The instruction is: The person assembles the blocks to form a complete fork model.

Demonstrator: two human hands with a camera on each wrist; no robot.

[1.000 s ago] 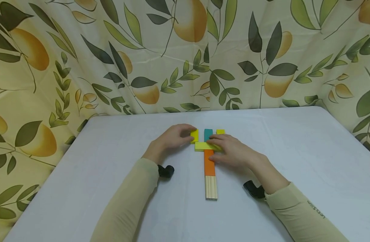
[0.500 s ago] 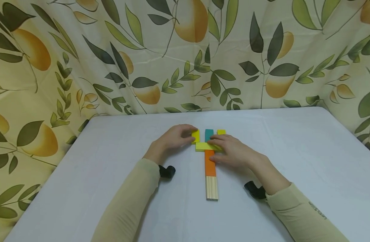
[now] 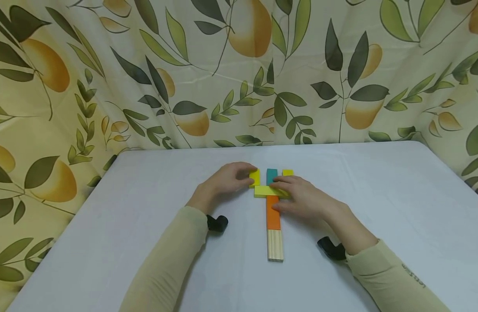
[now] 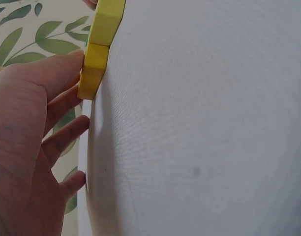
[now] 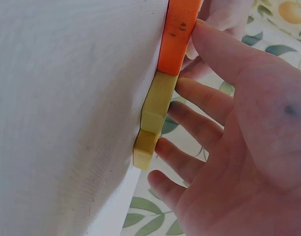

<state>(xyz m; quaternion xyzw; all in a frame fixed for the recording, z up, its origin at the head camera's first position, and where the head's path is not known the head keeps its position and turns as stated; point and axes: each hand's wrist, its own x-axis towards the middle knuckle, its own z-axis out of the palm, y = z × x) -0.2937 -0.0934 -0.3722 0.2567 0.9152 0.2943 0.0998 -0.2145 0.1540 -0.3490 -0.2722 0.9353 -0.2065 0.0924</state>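
On the white table, my left hand (image 3: 230, 178) pinches a small yellow block (image 3: 255, 178) at the far left of a flat block layout. The left wrist view shows the thumb on one side of that yellow block (image 4: 94, 73), while the lower fingers are spread apart. A yellow-green block (image 3: 263, 191) lies crosswise, partly covered by my right hand (image 3: 308, 198). Its fingers reach over that block, with the thumb at an orange block (image 3: 273, 220). Beyond the crosswise block lie a teal block (image 3: 272, 176) and another yellow block (image 3: 287, 172).
A pale, grooved wooden block (image 3: 275, 246) extends from the orange one toward the front. Black wrist cameras (image 3: 217, 223) hang below both wrists. Behind the white table (image 3: 106, 242) hangs a curtain (image 3: 239, 95) printed with fruit and leaves.
The view has shifted slightly, so everything sits a little lower and further right in the picture. Both hands keep their places on the blocks.
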